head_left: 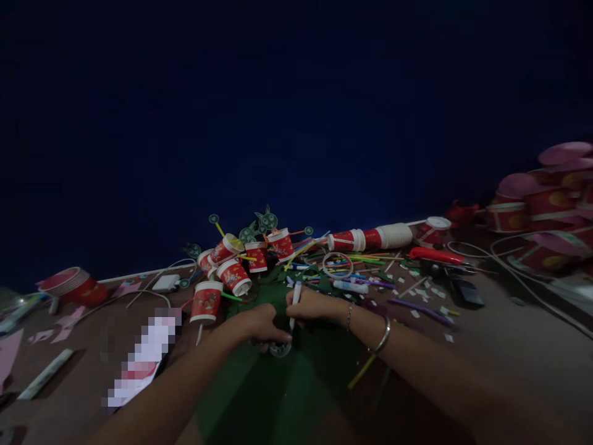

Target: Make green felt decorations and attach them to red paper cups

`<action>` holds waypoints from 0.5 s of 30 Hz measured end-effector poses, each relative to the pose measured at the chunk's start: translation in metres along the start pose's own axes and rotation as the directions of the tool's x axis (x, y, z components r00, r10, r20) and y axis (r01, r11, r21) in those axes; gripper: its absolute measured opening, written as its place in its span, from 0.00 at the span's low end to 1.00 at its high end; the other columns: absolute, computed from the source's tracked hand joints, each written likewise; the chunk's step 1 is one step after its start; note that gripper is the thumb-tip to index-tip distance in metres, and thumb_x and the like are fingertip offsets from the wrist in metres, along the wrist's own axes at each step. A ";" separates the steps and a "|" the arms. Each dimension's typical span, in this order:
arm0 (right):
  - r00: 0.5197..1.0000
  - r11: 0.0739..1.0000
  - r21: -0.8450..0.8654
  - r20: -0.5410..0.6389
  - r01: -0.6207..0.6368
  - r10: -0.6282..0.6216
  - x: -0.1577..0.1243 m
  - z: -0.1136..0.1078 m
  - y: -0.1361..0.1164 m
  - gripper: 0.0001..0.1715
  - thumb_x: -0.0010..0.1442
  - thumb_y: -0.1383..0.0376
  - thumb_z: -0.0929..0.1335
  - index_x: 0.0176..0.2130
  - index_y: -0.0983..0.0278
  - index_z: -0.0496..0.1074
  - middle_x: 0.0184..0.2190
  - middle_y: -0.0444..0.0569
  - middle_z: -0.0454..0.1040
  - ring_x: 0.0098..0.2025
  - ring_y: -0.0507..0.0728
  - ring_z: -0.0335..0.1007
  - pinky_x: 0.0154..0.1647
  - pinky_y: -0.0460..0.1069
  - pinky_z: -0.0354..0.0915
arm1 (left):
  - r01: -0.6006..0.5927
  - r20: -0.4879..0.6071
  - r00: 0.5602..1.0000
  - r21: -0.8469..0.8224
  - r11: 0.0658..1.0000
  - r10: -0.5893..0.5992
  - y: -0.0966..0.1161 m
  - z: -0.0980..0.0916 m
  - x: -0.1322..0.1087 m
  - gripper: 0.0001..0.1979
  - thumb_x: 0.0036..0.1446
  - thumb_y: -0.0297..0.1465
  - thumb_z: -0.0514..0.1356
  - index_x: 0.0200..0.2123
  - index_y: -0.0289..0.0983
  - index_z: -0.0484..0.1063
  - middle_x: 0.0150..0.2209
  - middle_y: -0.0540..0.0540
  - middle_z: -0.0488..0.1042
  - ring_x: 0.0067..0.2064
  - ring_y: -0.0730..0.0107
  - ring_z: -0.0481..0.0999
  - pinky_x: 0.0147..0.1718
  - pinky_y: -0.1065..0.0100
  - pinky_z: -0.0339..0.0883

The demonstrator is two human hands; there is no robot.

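Observation:
A dark green sheet [278, 389] lies on the floor in front of me. My left hand [259, 327] is closed and presses a small round object [280, 350] down onto the sheet. My right hand [309, 305], with bangles at the wrist, grips a white pen [294, 303] held nearly upright, its tip at the edge of that round object. The two hands almost touch.
Several red paper cups [234, 276] with green flower sticks lie just beyond the hands. Coloured straws [343, 262], a stack of cups on its side [370, 238], a red cutter [435, 254], cables and paper scraps litter the floor. More cups with pink lids [546, 204] stand at right.

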State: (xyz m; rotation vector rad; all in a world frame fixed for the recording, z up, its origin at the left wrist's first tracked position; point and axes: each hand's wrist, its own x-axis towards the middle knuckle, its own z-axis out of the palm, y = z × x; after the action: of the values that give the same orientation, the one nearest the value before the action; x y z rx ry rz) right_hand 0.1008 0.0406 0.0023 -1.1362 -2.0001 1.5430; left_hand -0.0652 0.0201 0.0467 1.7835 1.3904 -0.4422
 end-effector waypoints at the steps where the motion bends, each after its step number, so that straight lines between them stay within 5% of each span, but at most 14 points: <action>1: 1.000 1.000 -0.003 0.000 -0.003 0.003 0.001 0.000 -0.001 0.04 0.44 0.70 0.64 0.19 0.65 0.64 0.10 0.38 0.64 0.13 0.46 0.57 0.12 0.39 0.51 | 0.000 0.000 1.000 0.004 1.000 0.000 0.000 0.000 -0.001 0.14 0.43 0.41 0.60 0.24 0.34 0.72 0.17 0.50 0.71 0.17 0.75 0.67 0.17 0.74 0.60; 15: 1.000 0.993 0.116 0.004 0.015 -0.015 0.019 0.003 -0.005 0.07 0.45 0.71 0.64 0.19 0.65 0.62 0.09 0.38 0.64 0.12 0.46 0.57 0.11 0.40 0.51 | -0.024 -0.013 1.000 0.010 1.000 0.024 -0.002 0.003 0.001 0.12 0.44 0.38 0.58 0.21 0.35 0.70 0.15 0.51 0.68 0.15 0.77 0.63 0.14 0.76 0.55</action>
State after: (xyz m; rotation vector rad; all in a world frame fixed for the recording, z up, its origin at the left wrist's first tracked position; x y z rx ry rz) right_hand 0.0849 0.0534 0.0029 -1.0707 -1.8911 1.6328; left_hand -0.0657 0.0190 0.0437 1.8116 1.3764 -0.4261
